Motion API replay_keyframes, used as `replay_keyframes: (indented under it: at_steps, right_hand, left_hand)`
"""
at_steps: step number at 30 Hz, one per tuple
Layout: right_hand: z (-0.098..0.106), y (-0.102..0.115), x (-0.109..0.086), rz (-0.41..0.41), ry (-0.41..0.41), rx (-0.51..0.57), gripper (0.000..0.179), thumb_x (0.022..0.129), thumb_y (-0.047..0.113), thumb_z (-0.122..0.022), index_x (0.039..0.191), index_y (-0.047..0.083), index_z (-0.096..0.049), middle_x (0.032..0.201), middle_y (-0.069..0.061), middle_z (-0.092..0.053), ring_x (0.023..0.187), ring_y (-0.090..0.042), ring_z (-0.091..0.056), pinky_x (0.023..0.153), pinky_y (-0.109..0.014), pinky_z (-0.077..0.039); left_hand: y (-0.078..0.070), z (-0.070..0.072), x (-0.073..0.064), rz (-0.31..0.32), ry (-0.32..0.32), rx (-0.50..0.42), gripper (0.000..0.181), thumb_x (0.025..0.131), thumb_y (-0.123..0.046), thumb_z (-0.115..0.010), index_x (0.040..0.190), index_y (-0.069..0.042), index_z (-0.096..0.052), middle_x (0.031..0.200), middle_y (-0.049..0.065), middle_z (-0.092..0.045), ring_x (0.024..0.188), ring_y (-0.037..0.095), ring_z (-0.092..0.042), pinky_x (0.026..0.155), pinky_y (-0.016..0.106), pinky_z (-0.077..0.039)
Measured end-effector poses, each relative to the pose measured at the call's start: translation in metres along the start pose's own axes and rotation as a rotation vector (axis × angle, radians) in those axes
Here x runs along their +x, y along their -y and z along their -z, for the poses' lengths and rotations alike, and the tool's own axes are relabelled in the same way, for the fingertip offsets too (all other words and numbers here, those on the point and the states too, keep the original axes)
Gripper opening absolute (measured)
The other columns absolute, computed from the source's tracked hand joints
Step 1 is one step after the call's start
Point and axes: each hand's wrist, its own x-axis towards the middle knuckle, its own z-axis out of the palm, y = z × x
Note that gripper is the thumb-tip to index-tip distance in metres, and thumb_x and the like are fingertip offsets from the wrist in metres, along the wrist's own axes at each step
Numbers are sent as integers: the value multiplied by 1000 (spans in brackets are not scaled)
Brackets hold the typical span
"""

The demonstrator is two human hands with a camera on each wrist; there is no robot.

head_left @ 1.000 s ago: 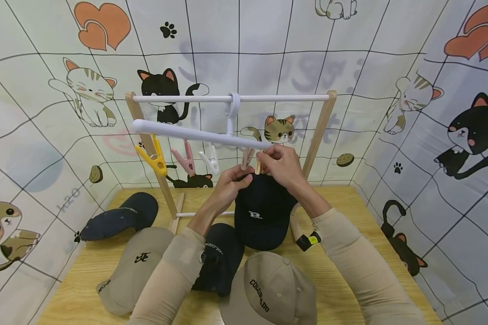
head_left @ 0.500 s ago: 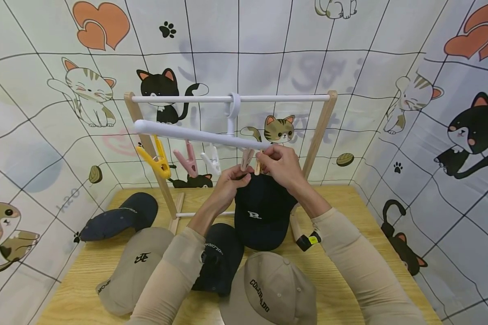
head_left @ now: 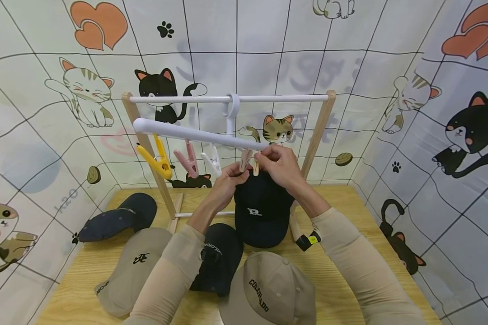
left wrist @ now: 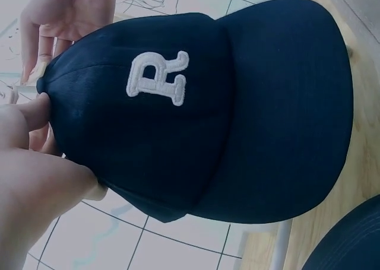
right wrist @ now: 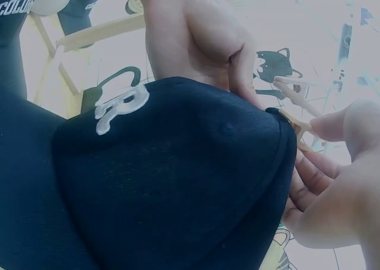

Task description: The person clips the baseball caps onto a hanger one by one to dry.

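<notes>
A dark cap with a white letter R [head_left: 262, 214] hangs brim-down between my hands under the right end of a white hanger bar [head_left: 191, 134]. My left hand [head_left: 227, 183] pinches the top of its crown between thumb and fingers. Beside it my right hand [head_left: 283, 168] pinches a beige clothes peg [head_left: 256, 169], which sits right at the cap's top in the right wrist view. A pale pink peg [head_left: 246, 160] hangs just left of that peg. To the left dangle a white peg [head_left: 212, 159], a pink peg [head_left: 188, 159] and a yellow peg [head_left: 156, 158].
The hanger hooks over the rail of a wooden rack [head_left: 320, 131]. On the table [head_left: 341, 271] lie a navy cap [head_left: 119, 216], a beige cap [head_left: 134, 266], a black cap [head_left: 217, 262] and a tan COLORADO cap [head_left: 272, 289]. A black-and-yellow object [head_left: 308, 241] lies by the right rack foot.
The R cap has risen slightly with my left hand, and the beige peg has shifted a little left. The hanging yellow and pink pegs have swung slightly right.
</notes>
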Motion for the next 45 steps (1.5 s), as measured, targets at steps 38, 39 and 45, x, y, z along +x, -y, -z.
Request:
replay_keyframes:
  at_steps: [38, 39, 45]
  right_hand:
    - [-8, -7, -5, -27, 29, -65, 38, 112, 37, -72, 127, 3, -77, 125, -20, -84, 111, -35, -82, 97, -46, -65]
    - [-8, -7, -6, -31, 36, -57, 38, 113, 37, -72, 129, 2, -77, 125, -20, -84, 112, -35, -81, 98, -47, -65]
    - [-8, -7, -7, -37, 68, -41, 40, 114, 37, -69, 135, 3, -75, 129, -19, -82, 117, -33, -81, 101, -44, -66]
  left_hand:
    - [-2, 13, 0, -77, -65, 135, 32, 119, -12, -54, 145, 4, -66, 155, 25, -63, 154, 36, -55, 121, 44, -47]
    - [-2, 14, 0, -79, -68, 142, 33, 120, -12, -53, 146, 3, -65, 155, 25, -63, 154, 36, -56, 122, 45, -48]
    - [1, 17, -2, -99, -73, 167, 37, 120, -15, -53, 151, 0, -66, 165, 18, -61, 164, 30, -49, 131, 51, -45]
